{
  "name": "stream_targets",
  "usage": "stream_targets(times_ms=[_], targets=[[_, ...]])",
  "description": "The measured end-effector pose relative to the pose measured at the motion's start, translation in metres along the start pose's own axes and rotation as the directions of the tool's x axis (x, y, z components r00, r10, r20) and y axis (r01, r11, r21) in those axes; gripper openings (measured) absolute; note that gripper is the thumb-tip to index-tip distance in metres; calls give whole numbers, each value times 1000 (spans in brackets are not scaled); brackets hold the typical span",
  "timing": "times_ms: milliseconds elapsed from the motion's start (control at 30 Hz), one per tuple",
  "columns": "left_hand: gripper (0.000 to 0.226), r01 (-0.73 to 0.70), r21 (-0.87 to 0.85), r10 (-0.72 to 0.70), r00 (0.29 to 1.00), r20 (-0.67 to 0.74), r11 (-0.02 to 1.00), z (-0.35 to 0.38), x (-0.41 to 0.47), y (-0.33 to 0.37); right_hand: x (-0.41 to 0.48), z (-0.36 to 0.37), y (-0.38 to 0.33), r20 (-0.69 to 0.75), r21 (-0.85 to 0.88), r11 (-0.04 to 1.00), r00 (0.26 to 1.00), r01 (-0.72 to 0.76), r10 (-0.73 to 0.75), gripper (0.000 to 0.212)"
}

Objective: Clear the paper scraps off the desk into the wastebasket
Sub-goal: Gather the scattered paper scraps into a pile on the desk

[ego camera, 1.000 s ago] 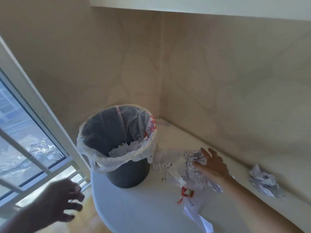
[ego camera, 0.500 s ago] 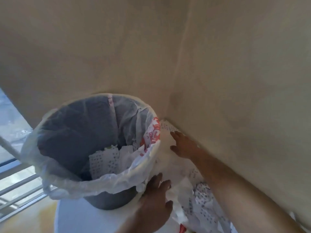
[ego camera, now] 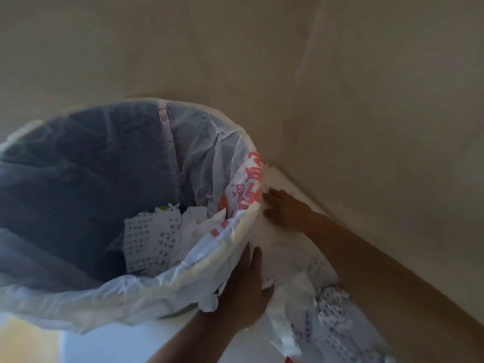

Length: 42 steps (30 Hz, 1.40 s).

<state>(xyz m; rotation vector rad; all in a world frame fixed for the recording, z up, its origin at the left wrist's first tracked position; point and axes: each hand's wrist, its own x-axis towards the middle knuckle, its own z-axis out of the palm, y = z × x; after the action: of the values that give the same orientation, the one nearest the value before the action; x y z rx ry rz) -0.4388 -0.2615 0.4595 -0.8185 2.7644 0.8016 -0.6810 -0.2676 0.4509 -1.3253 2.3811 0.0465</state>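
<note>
A dark wastebasket [ego camera: 86, 179] lined with a white plastic bag with red print stands on the white desk [ego camera: 117, 347] and fills the left of the view. Printed paper scraps [ego camera: 146, 244] lie inside it. My left hand [ego camera: 243, 292] rests flat against the basket's right side below the rim, fingers together and pointing up. My right hand [ego camera: 285, 208] lies flat on the desk in the far corner behind the basket, fingers spread toward a small white scrap [ego camera: 267, 191]. More crumpled printed scraps [ego camera: 332, 318] lie on the desk at the lower right.
Beige walls [ego camera: 366, 127] meet in a corner just behind the basket and close off the desk's far and right sides. The desk's rounded front edge shows at the lower left, with yellowish floor [ego camera: 28, 341] beyond it.
The view has closed in on the basket. My left hand has come up against the basket's right side, and my right hand has reached slightly further into the corner.
</note>
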Motion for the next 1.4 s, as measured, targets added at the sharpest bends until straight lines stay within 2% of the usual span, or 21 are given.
stream_targets(times_ms=[133,200,333,400,467,500,533,600,633,700,767,867,933,967,1033,1167,1233,1267,1333,1400], targets=[[99,-33,-52,38,995,96,998,9,-6,-5,-85,19,-6,54,137,990,997,45,-52,67],[106,-57,-95,68,990,123,994,14,-10,-4,-122,27,-3,98,115,991,992,63,-74,70],[112,-161,-38,166,965,205,986,25,-27,17,-181,42,6,181,72,997,983,15,-28,74],[116,-167,-147,198,953,228,975,31,-38,32,-208,44,9,145,87,996,989,-17,4,72],[119,-200,-226,255,935,247,953,35,-48,42,-240,39,20,16,132,989,998,-68,66,67],[122,-248,-214,299,920,255,945,34,-53,45,-258,35,31,-73,168,980,990,-110,124,65],[126,-306,-182,347,897,274,934,33,-58,47,-279,33,43,-163,216,962,965,-169,206,63],[139,-412,-88,415,837,356,907,30,-68,48,-324,38,73,-279,310,889,862,-336,423,60],[144,-446,-55,428,810,401,894,28,-74,49,-346,44,88,-280,339,836,801,-433,528,59],[153,-514,-4,456,758,466,858,27,-90,53,-380,60,108,-186,378,711,703,-593,686,61],[156,-645,152,540,727,425,749,30,-106,60,-397,80,118,-119,403,647,665,-647,738,65],[151,-627,297,534,774,340,720,38,-118,70,-397,98,118,-107,465,600,632,-651,768,72],[155,-635,320,493,760,423,703,45,-119,78,-389,102,110,-74,450,584,623,-676,779,74],[156,-629,321,492,765,415,708,54,-115,78,-385,104,105,-61,443,587,631,-678,774,76],[154,-562,318,410,803,434,764,67,-113,73,-379,108,92,-60,476,606,664,-638,746,78],[147,-474,310,367,864,345,824,71,-105,77,-382,108,58,-66,571,659,773,-490,632,74],[140,-462,307,381,878,289,832,67,-99,79,-390,103,44,-145,661,676,828,-325,541,65],[138,-470,311,393,876,281,826,64,-96,77,-396,99,38,-211,695,677,832,-241,512,60],[136,-513,301,430,851,302,804,56,-90,69,-411,91,31,-391,662,729,752,-171,531,55],[136,-544,242,449,820,355,803,46,-83,56,-424,91,38,-483,614,749,634,-247,604,62]])
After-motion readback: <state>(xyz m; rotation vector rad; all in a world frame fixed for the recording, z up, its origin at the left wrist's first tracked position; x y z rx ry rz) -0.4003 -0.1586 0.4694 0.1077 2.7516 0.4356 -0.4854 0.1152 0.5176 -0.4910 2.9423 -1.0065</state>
